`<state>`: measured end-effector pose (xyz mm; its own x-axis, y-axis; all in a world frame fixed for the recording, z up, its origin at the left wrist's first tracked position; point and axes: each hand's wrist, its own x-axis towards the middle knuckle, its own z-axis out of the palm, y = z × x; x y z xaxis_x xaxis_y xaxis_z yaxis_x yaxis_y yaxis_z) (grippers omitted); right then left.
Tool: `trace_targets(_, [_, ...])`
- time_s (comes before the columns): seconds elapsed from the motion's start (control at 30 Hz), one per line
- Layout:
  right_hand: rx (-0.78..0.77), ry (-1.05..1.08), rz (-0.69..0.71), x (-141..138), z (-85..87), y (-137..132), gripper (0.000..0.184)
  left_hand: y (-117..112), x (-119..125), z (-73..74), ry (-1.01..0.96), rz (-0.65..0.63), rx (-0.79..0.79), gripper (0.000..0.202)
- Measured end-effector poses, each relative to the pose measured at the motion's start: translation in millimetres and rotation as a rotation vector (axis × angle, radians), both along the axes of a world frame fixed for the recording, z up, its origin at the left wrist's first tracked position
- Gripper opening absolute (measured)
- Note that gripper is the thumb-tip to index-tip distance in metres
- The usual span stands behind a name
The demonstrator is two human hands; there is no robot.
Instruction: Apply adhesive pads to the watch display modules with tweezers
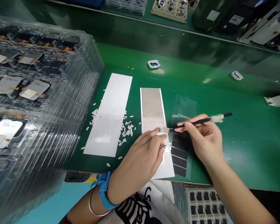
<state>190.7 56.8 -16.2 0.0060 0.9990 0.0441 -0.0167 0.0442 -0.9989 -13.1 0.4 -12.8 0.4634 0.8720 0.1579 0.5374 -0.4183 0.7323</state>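
My left hand (pixel 142 152) rests on a long white sheet of backing paper (pixel 164 169) with beige film on its far part. Its fingers are curled, and the end of a thin metal tool (pixel 162 146) sticks out of them. In my right hand (pixel 205 137) is a slim black pen-like tool (pixel 196 122), its rear wrapped in pale tape. The tool's fine tip is at a small grey-beige square (pixel 165 130) beside my left fingertips; whether they touch is too small to tell. Under the sheet's right edge lies a clear film with dark rectangular pieces (pixel 180 152).
Another white sheet (pixel 109 118) lies to the left, among many small white scraps (pixel 127 129). Stacked clear trays (pixel 88 62) with screen-like parts rise at far left. Two small white-framed parts (pixel 153 64) sit toward the back. A shelf (pixel 130 21) with boxes runs behind.
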Motion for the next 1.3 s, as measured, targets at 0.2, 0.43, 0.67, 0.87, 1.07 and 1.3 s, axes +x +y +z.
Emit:
trace_targets(0.2, [0.154,0.081,-0.214,-15.9,24.6,-29.7,0.011,-4.5,-3.1,4.7,-0.388,0.191,-0.230,0.006])
trace_targets(0.43, [0.274,0.214,-0.219,-65.6,15.2,-64.9,0.016,-9.4,-5.5,13.6,-0.914,0.229,-0.676,0.012])
trace_targets(0.67, [0.270,0.236,-0.205,-71.7,5.7,-61.8,0.016,-10.5,-3.8,8.6,-0.980,0.207,-0.621,0.016])
trace_targets(0.87, [0.228,0.190,-0.242,-71.9,6.7,-62.5,0.012,-10.2,-3.9,6.8,-0.948,0.197,-0.608,0.010])
trace_targets(1.07, [0.218,0.171,-0.247,-71.5,7.2,-61.8,0.012,-9.9,-3.4,7.1,-0.952,0.202,-0.599,0.010])
trace_targets(1.3, [0.226,0.202,-0.248,-71.7,7.6,-61.3,0.012,-8.4,-2.5,4.5,-0.884,0.254,-0.543,0.011])
